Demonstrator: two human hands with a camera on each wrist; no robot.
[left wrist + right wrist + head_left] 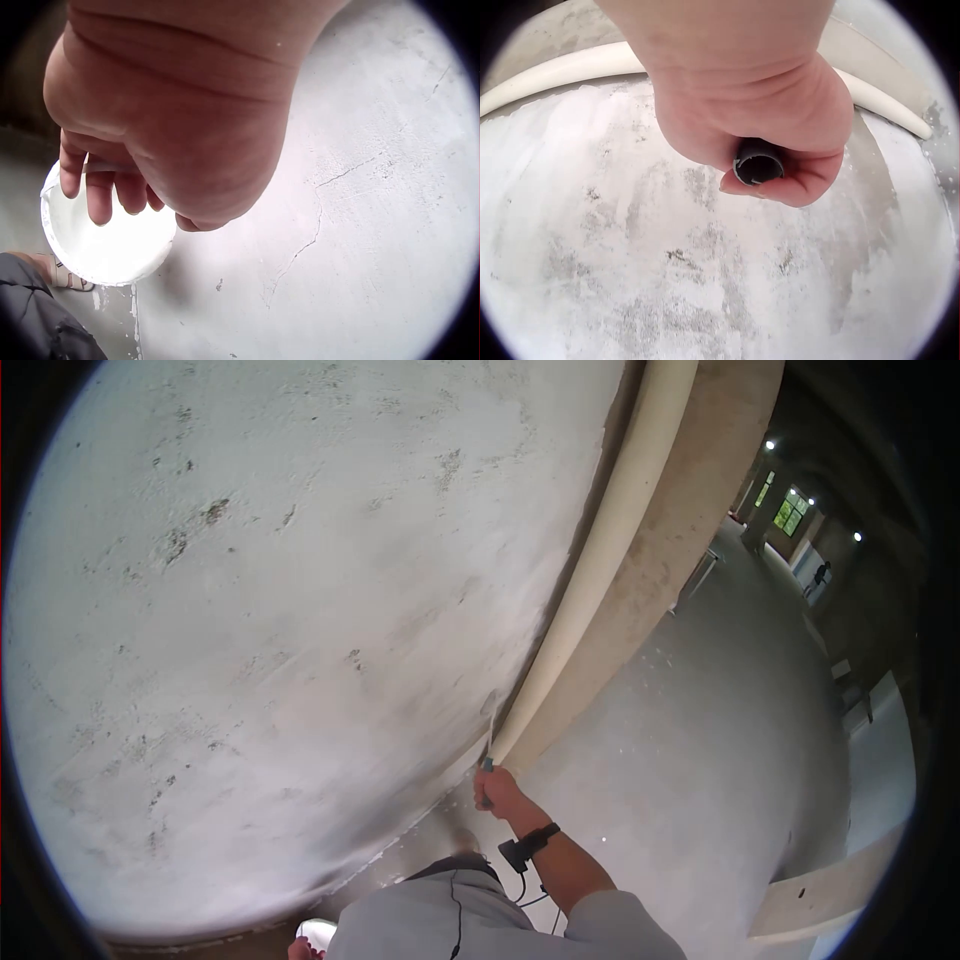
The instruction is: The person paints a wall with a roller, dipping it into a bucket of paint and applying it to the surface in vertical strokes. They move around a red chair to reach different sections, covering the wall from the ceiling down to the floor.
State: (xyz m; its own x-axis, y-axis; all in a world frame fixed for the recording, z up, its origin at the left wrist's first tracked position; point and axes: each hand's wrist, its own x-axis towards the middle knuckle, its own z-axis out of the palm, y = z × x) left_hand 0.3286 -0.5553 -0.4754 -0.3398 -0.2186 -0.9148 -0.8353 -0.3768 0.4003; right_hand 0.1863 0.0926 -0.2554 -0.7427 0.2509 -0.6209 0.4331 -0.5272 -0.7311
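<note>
The right hand [497, 792] is held out low against a rough, whitewashed wall [300, 610], right where the wall meets a cream-coloured pipe [610, 530] that runs up along the corner. Its fingers are curled tight around a dark tool handle [758, 162]; the right wrist view looks straight at the hollow round end of that handle, poking out of the fist between the thumb and the curled fingers. What sits at the working end of the tool is hidden by the hand, though in the head view a small dark tip shows just above the knuckles, touching the wall beside the pipe. The wall under the hand is patchy, white over grey with dark specks. A black strap with a small camera [522, 848] sits on the right forearm. The left hand [172, 142] hangs low by the person's side and holds a white round tub [105, 240] by its rim, fingers [99, 199] hooked over the edge and dipping inside; the tub's inside is bright white. Below it lies a pale concrete floor [360, 225] with a thin crack, and a sandalled foot [64, 276] shows just beside the tub. A grey sleeve [600, 925] covers the right upper arm.
</note>
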